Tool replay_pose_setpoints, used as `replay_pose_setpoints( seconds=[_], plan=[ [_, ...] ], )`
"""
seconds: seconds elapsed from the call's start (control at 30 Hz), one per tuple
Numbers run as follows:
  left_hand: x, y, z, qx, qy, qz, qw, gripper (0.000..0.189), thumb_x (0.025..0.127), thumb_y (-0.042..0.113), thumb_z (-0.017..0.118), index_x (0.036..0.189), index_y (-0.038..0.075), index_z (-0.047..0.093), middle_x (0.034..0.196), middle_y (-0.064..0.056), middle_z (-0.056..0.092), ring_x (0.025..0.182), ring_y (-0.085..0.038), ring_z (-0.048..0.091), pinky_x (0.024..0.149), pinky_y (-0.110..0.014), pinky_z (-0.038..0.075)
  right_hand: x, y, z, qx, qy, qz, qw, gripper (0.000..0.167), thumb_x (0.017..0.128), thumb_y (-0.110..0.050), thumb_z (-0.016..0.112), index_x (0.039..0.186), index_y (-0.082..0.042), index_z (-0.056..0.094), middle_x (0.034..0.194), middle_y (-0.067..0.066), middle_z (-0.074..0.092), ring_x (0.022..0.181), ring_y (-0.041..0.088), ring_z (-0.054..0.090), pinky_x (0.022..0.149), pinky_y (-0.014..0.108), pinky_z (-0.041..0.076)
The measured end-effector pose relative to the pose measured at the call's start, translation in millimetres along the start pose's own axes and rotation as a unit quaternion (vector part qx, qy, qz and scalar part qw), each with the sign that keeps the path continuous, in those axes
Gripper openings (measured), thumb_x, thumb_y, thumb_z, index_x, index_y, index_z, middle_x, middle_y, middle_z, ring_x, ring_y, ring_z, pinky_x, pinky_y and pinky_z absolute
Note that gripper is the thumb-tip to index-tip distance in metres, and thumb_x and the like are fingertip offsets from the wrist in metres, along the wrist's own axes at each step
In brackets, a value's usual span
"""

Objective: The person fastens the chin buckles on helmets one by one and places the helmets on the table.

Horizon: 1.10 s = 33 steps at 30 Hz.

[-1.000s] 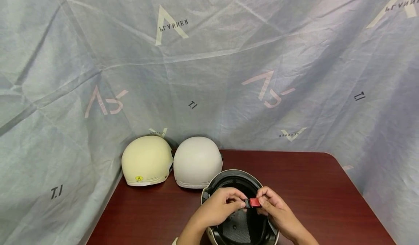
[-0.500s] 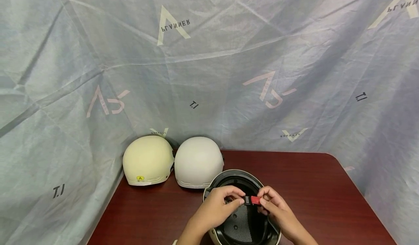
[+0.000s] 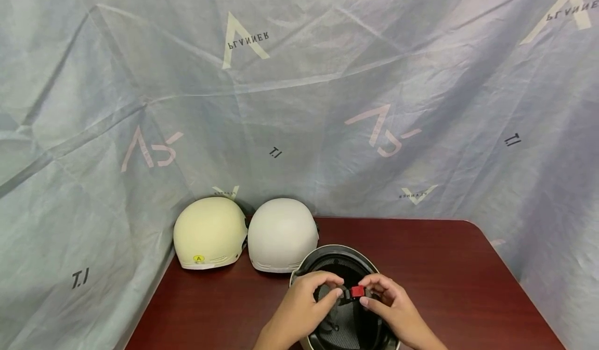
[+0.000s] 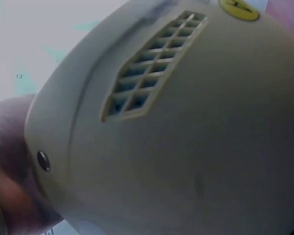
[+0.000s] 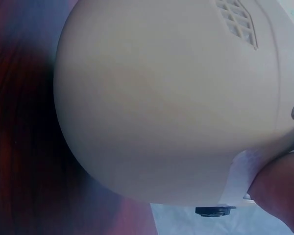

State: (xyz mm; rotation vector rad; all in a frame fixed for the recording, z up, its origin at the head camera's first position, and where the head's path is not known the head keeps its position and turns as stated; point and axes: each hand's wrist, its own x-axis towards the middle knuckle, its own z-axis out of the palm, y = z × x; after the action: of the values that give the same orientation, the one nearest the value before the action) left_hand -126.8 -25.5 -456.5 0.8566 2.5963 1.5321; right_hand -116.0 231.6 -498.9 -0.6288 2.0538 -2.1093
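An upturned cream helmet [image 3: 337, 247] lies on the table with its dark padded inside facing up. Over its opening is a chin strap buckle [image 3: 357, 291] with a red part and black parts. My left hand [image 3: 299, 303] pinches the buckle's black left end between thumb and finger. From the other side, my right hand [image 3: 393, 303] pinches the buckle by the red part and the strap beside it. In the left wrist view the helmet's outer shell [image 4: 186, 147] fills most of the picture, with a vent grille. The right wrist view shows the shell [image 5: 161, 107] too; both views hide the buckle.
At the back left of the dark red table [image 3: 444, 267] stand a pale yellow helmet [image 3: 210, 230] and a whitish helmet [image 3: 283, 233], side by side, right side up. A grey printed cloth [image 3: 299, 105] hangs behind and at both sides.
Both hands and the buckle have shifted slightly left. The red part, partly covered by my right fingers before, now shows more fully, with a dark piece to its right.
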Motion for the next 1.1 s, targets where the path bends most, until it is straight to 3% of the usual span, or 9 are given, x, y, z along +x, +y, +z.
replay_pose_setpoints(
  seconds=[0.07, 0.13, 0.3, 0.47, 0.57, 0.73, 0.83, 0.93, 1.1],
  plan=[
    [-4.1, 0.1, -1.8, 0.008, 0.001, 0.018, 0.9998, 0.022, 0.106, 0.036, 0.064, 0.123, 0.027, 0.075, 0.117, 0.012, 0.074, 0.108, -0.001, 0.068, 0.091, -0.027, 0.057, 0.8, 1, 0, -0.024, -0.005, -0.027, 0.9993, 0.027, 0.102, 0.007, 0.059, 0.129, 0.009, 0.057, 0.118, -0.008, 0.069, 0.1, 0.005, 0.069, 0.086, 0.026, 0.06],
    [-9.7, -0.1, -3.6, 0.023, 0.002, 0.056, 0.9981, 0.022, 0.106, 0.036, 0.065, 0.123, 0.026, 0.075, 0.12, 0.013, 0.074, 0.112, -0.003, 0.069, 0.095, -0.029, 0.057, 1.6, 3, -1, -0.042, -0.011, -0.055, 0.9975, 0.03, 0.1, 0.009, 0.061, 0.13, 0.007, 0.061, 0.124, -0.007, 0.068, 0.106, 0.005, 0.069, 0.088, 0.024, 0.059],
    [-21.8, -0.7, -5.8, 0.069, 0.002, 0.153, 0.9858, 0.02, 0.104, 0.034, 0.068, 0.118, 0.022, 0.076, 0.119, 0.014, 0.074, 0.113, -0.004, 0.069, 0.098, -0.033, 0.056, 3.1, 3, -2, -0.051, -0.037, -0.083, 0.9946, 0.035, 0.098, 0.012, 0.062, 0.132, 0.003, 0.064, 0.13, -0.001, 0.069, 0.112, 0.008, 0.069, 0.09, 0.024, 0.059],
    [-24.6, -4.6, -1.3, 0.085, -0.009, 0.169, 0.9819, 0.021, 0.102, 0.036, 0.071, 0.117, 0.022, 0.075, 0.12, 0.011, 0.075, 0.114, -0.004, 0.068, 0.101, -0.034, 0.054, 4.1, 1, 1, -0.09, -0.044, -0.141, 0.9849, 0.042, 0.093, 0.016, 0.066, 0.132, 0.001, 0.064, 0.138, 0.009, 0.067, 0.134, 0.013, 0.062, 0.109, 0.02, 0.051],
    [-25.0, -8.8, 2.9, 0.099, -0.003, 0.185, 0.9778, 0.02, 0.103, 0.036, 0.069, 0.117, 0.024, 0.074, 0.119, 0.009, 0.075, 0.114, -0.004, 0.068, 0.101, -0.035, 0.054, 4.3, 0, 3, -0.108, -0.039, -0.158, 0.9808, 0.042, 0.092, 0.016, 0.068, 0.13, -0.002, 0.065, 0.139, 0.012, 0.066, 0.141, 0.015, 0.058, 0.113, 0.018, 0.047],
    [-23.7, -16.6, 8.6, 0.124, 0.055, 0.239, 0.9614, 0.013, 0.102, 0.03, 0.069, 0.113, 0.024, 0.073, 0.116, 0.009, 0.075, 0.109, -0.004, 0.069, 0.094, -0.028, 0.054, 2.8, 1, 5, -0.129, -0.001, -0.154, 0.9796, 0.039, 0.092, 0.016, 0.068, 0.124, -0.006, 0.068, 0.134, 0.013, 0.068, 0.141, 0.013, 0.058, 0.112, 0.016, 0.047],
    [-23.8, -18.7, 9.9, 0.133, 0.094, 0.244, 0.9559, 0.01, 0.101, 0.028, 0.07, 0.11, 0.026, 0.073, 0.116, 0.011, 0.074, 0.109, -0.004, 0.069, 0.095, -0.03, 0.053, 1.2, 1, 7, -0.148, 0.031, -0.162, 0.9752, 0.039, 0.09, 0.017, 0.069, 0.121, -0.007, 0.069, 0.131, 0.014, 0.068, 0.141, 0.012, 0.058, 0.113, 0.015, 0.046],
    [-25.1, -19.2, 10.9, 0.146, 0.122, 0.228, 0.9549, 0.008, 0.101, 0.03, 0.069, 0.108, 0.029, 0.073, 0.117, 0.015, 0.073, 0.111, -0.002, 0.068, 0.101, -0.043, 0.052, -0.1, 1, 8, -0.179, 0.062, -0.178, 0.9656, 0.04, 0.089, 0.018, 0.07, 0.119, -0.009, 0.07, 0.129, 0.016, 0.068, 0.141, 0.012, 0.057, 0.113, 0.013, 0.044],
    [-27.5, -20.7, 13.3, 0.145, 0.128, 0.191, 0.9624, 0.007, 0.101, 0.032, 0.068, 0.107, 0.032, 0.073, 0.122, 0.019, 0.071, 0.117, -0.001, 0.066, 0.105, -0.071, 0.039, -2.1, -2, 9, -0.234, 0.095, -0.169, 0.9527, 0.039, 0.091, 0.013, 0.072, 0.115, -0.017, 0.07, 0.131, 0.015, 0.067, 0.141, 0.01, 0.056, 0.113, 0.01, 0.041]
  ],
)
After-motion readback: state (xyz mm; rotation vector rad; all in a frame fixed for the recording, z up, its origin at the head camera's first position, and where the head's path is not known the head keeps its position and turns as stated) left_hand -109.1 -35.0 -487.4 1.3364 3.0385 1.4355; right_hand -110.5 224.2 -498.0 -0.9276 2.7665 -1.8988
